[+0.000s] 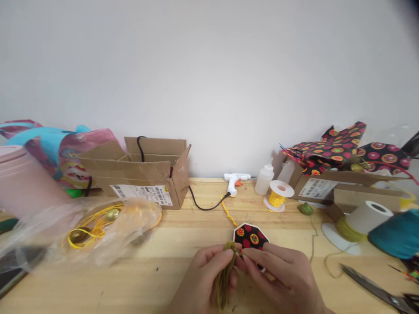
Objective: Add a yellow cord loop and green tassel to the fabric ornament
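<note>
My left hand (206, 279) grips a folded bundle of olive-green thread (224, 279), whose looped top sticks up between thumb and fingers. Close beside it on the right, my right hand (281, 274) pinches with thumb and forefinger at a small reddish bit near the bundle's top; that bit is too small to make out. Just behind the hands is an octagonal piece (250, 235) covered in dark patterned fabric with a white edge, partly hidden by my fingers. A twisted yellow cord (228, 213) runs from its upper corner.
Behind stand a white glue gun (232, 182), a bottle (264, 178) and a yellow thread spool (277, 198). Scissors (373, 285) and a green thread spool (353, 226) are at right. An open cardboard box (140, 174) and a plastic bag (131, 226) occupy the left.
</note>
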Available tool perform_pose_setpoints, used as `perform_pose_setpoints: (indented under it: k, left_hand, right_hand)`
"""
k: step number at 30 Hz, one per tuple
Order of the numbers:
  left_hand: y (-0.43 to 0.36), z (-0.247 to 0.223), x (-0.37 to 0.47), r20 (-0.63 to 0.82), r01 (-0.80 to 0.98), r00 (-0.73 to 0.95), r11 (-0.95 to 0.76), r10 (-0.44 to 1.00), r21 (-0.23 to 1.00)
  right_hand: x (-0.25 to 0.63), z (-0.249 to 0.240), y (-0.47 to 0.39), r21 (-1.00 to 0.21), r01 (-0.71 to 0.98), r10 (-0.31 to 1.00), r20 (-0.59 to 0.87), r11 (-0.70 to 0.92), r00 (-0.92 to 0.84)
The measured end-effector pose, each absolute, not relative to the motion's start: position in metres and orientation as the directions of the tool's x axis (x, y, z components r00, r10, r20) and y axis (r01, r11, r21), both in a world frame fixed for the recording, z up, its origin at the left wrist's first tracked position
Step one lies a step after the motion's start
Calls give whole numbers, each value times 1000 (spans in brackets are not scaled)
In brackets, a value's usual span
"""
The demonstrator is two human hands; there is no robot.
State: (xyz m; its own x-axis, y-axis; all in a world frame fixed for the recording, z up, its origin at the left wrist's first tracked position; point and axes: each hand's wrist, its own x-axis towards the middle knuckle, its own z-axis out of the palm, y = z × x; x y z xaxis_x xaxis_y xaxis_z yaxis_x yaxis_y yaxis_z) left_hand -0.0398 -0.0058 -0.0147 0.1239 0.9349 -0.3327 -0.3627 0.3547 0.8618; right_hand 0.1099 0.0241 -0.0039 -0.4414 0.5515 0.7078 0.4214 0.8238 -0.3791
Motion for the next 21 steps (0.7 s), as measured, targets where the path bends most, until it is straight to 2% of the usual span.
perform_pose_setpoints:
  k: [6,10,13,16,21]
  left_hand:
    - [-4,-9,-38,-226,-181,183,259,957,949]
    - [-4,-5,-37,-238,-83,172,255,956,963]
    - [-6,-6,-37,-259,-94,171,277,951,956]
    - [-7,-4,-37,-276,-128,188,302,943,945]
    - [-11,7,-36,-224,1,176,228,959,974]
  right_hand:
    - [108,-4,24,-404,408,568,677,819,-469]
    - [110,-1,24,-446,365,577,640,817,-507]
    - [111,2,23,-521,328,612,606,788,-507]
    - [111,4,23,-652,312,711,535,691,-457]
    - [107,0,26,-852,329,889,287,407,-357]
